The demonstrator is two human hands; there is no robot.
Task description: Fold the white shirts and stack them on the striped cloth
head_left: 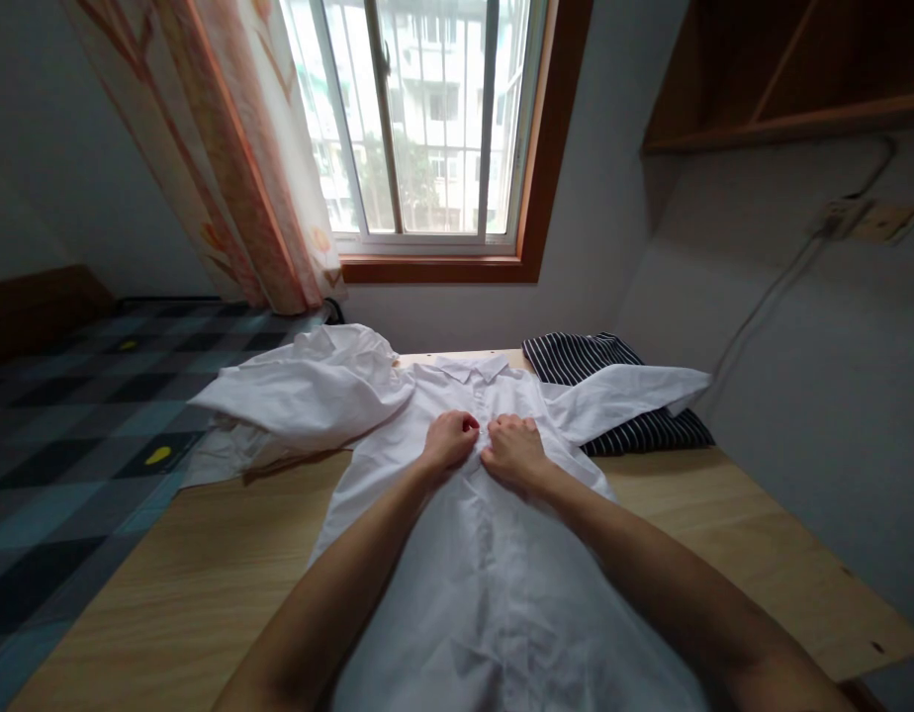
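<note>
Item: white shirt [487, 574] flat on our surface [205, 554], left hand [448, 440] and right hand [512, 447], fingers closed pinching its front, seemingly buttoning; alignment matters next.

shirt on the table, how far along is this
Done: the shirt lies flat, front up, on the table. In hand: left hand and right hand pinch its front just below the collar. Left: both sleeves lie spread out, one across the striped cloth; nothing is folded.

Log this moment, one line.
left hand: grips white shirt | right hand: same | shirt: on table | striped cloth: under sleeve
</note>
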